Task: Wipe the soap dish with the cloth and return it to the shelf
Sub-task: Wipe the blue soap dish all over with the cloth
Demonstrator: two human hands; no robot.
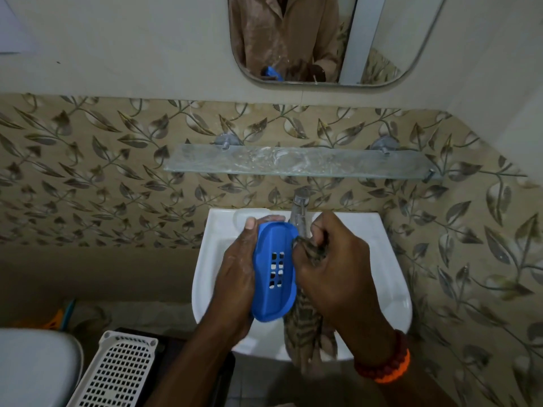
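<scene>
My left hand (235, 274) grips a blue plastic soap dish (274, 271) with drain holes, held on edge over the white sink (390, 289), thumb at its top end. Against the dish's right rim my right hand (338, 265) clutches a brown striped cloth (308, 324), whose loose end hangs down past the sink's front edge. The glass shelf (302, 163) is mounted on the leaf-patterned wall above the tap, with nothing standing on it.
A chrome tap (299, 212) stands just behind my hands. A mirror (323, 39) hangs above the shelf. At lower left are a white perforated basket (117, 371) and a white toilet lid (35, 368).
</scene>
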